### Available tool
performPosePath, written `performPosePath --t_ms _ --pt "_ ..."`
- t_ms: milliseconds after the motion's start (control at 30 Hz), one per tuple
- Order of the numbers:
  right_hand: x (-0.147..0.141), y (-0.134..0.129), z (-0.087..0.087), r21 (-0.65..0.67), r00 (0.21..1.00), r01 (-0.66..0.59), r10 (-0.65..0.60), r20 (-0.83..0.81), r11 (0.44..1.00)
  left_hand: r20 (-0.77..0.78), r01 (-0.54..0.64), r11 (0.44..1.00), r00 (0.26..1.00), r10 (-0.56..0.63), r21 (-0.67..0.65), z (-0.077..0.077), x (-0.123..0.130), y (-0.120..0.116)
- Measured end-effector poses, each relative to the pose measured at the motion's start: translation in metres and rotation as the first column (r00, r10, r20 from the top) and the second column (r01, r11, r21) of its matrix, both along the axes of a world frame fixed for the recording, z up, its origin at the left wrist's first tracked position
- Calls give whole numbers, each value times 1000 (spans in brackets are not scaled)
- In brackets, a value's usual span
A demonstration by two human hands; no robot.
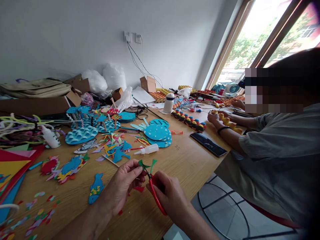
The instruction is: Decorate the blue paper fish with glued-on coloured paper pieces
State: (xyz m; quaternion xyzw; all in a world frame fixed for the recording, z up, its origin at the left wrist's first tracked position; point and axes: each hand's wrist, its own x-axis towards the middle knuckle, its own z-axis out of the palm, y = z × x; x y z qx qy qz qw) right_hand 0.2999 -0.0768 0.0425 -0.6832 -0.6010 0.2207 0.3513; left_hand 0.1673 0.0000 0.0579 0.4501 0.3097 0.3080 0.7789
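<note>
My left hand (pixel 126 183) pinches a small piece of green paper (pixel 143 164) between thumb and fingers. In my right hand (pixel 170 191) are red-handled scissors (pixel 156 197), their blades at the green paper. A second green sliver (pixel 153 165) sticks up beside the blades. Below my hands, red paper scraps (pixel 139 189) lie on the wooden table (pixel 185 163). Left of my left wrist lies a blue paper fish (pixel 96 188) with yellow, green and red patches. A white glue bottle (pixel 149 149) lies on its side just beyond my hands.
Blue paper discs (pixel 158 131), coloured scraps (pixel 115 146) and more paper fish (pixel 71 166) spread across the table. A phone (pixel 208 144) lies near the right edge. At the right, a seated person (pixel 277 143) holds a yellow piece (pixel 227 121). A white bottle (pixel 169 103) stands further back.
</note>
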Motion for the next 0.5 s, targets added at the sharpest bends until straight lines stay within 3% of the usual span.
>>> performPosePath --t_ms 200,500 --pt "0 0 1 -11 999 1 -1 -34 1000 -10 83 997 997 -83 10 -3 2 -2" --pt "4 -2 -3 -5 997 29 -29 -72 1000 -49 100 995 994 -100 0 -5 3 -2"
